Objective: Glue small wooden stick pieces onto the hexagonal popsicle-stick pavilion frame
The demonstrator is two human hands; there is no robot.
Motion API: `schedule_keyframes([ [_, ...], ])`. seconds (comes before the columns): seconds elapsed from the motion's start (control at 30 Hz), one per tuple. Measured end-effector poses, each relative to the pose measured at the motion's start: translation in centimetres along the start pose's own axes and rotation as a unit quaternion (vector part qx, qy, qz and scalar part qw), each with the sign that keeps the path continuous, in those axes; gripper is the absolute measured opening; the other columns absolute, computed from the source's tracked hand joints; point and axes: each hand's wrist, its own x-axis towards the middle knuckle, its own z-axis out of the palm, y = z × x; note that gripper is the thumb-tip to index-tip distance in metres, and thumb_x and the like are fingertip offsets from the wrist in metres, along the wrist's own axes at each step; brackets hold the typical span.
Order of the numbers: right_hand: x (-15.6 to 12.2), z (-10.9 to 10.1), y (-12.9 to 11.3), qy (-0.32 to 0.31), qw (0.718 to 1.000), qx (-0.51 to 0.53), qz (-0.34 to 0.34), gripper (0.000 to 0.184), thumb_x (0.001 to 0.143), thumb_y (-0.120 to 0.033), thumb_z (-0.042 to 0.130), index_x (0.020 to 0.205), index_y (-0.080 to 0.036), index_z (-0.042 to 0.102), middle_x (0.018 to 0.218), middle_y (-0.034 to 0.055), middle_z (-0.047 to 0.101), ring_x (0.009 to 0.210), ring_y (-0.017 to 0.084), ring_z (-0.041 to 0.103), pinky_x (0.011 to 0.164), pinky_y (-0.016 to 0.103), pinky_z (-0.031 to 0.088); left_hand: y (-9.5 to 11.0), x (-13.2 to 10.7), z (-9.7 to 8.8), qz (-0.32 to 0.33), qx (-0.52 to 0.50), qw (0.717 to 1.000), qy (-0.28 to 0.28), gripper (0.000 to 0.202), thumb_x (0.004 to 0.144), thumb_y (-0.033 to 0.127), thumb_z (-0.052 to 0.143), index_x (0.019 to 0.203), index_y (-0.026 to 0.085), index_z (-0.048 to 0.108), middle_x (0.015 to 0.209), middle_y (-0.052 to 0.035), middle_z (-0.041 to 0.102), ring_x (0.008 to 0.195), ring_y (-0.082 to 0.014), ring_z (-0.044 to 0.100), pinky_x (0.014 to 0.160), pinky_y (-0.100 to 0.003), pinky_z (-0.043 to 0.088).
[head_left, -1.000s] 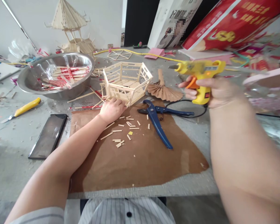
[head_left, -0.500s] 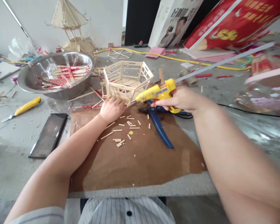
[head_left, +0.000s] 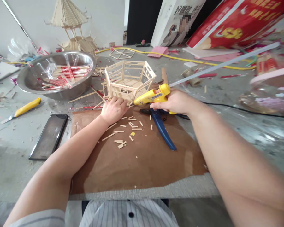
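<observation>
My right hand grips a yellow hot glue gun with a long clear glue stick jutting from its back. Its nozzle points left, close to the lower near edge of a six-sided frame of thin wooden sticks. My left hand is closed at that near edge, its fingers curled against the frame's base; the fingertips are partly hidden. Below the glue gun lie pliers with blue handles, their head partly covered. Several short cut stick pieces are scattered on the brown mat.
On the left are a steel bowl of sticks, a yellow utility knife and a phone. Behind stand a stick pagoda, a flat stick hexagon and a yellow cord. A black cord runs off right.
My right hand has shifted slightly left and down with the glue gun, its nozzle moving nearer my left hand's fingers. My left hand and the stick frame stay almost in place.
</observation>
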Motion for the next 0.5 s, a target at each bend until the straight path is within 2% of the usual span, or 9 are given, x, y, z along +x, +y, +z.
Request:
schedule_keyframes([
  [0.13, 0.03, 0.07, -0.29, -0.033, 0.999, 0.016, 0.034, 0.025, 0.063, -0.043, 0.066, 0.076, -0.022, 0.063, 0.056, -0.0009, 0.057, 0.059, 0.017, 0.056, 0.053, 0.027, 0.041, -0.01, 0.01, -0.02, 0.000, -0.002, 1.000, -0.001, 0.030, 0.087, 0.035, 0.039, 0.097, 0.016, 0.059, 0.092, -0.0098, 0.062, 0.089, -0.0227, 0.052, 0.067, -0.032, 0.041],
  [0.3, 0.04, -0.08, -0.26, -0.041, 0.998, 0.031, 0.030, 0.029, 0.061, -0.048, 0.064, 0.078, -0.023, 0.064, 0.062, 0.0001, 0.060, 0.069, 0.020, 0.060, 0.058, 0.029, 0.043, 0.08, 0.06, -0.14, 0.000, 0.005, 1.000, -0.002, 0.032, 0.088, 0.036, 0.037, 0.098, 0.016, 0.059, 0.092, -0.0096, 0.062, 0.088, -0.0234, 0.053, 0.066, -0.032, 0.041],
  [0.5, 0.06, -0.04, -0.23, -0.034, 0.999, 0.027, 0.014, 0.036, 0.059, -0.050, 0.065, 0.084, -0.023, 0.066, 0.080, 0.0014, 0.067, 0.077, 0.022, 0.062, 0.067, 0.032, 0.046, 0.07, 0.06, -0.20, 0.001, 0.007, 1.000, -0.004, 0.032, 0.088, 0.035, 0.037, 0.100, 0.016, 0.059, 0.093, -0.0098, 0.062, 0.089, -0.0232, 0.053, 0.067, -0.032, 0.042],
])
